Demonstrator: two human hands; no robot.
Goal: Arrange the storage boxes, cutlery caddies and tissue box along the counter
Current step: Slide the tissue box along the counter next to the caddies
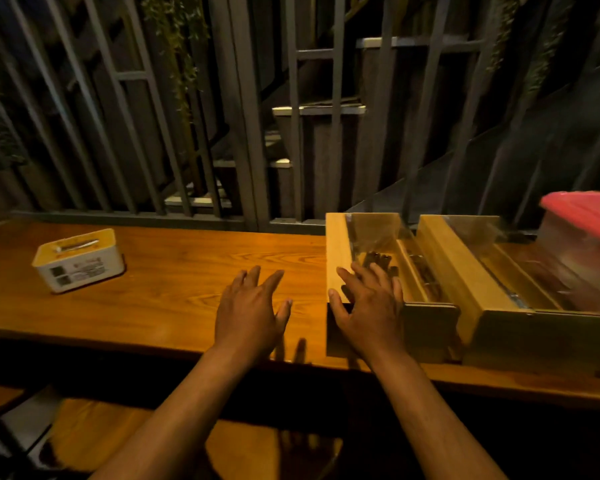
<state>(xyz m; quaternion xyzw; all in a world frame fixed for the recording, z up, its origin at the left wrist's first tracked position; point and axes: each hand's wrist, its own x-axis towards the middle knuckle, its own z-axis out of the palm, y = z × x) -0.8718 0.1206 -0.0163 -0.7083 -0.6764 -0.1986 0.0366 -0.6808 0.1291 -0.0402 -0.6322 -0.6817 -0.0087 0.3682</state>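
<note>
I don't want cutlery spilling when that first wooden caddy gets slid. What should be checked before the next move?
1. Right hand on the near caddy: ok, fingers spread over its left front corner.
2. Left hand free: ok, open above the counter.
3. Path leftward clear: ok, bare up to the tissue box.
4. Second caddy clearance: cannot tell.
5. Clear lid shut: cannot tell.

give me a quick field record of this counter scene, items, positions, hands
surface: wooden counter
tissue box: far left, alone, tilted
near caddy: right of centre, clear lid, dark cutlery inside
second caddy: right of the first, close beside it
pink-lidded box: far right, blurred
left hand: open, fingers spread, over bare counter
right hand: open, on the near caddy's front left corner
</note>
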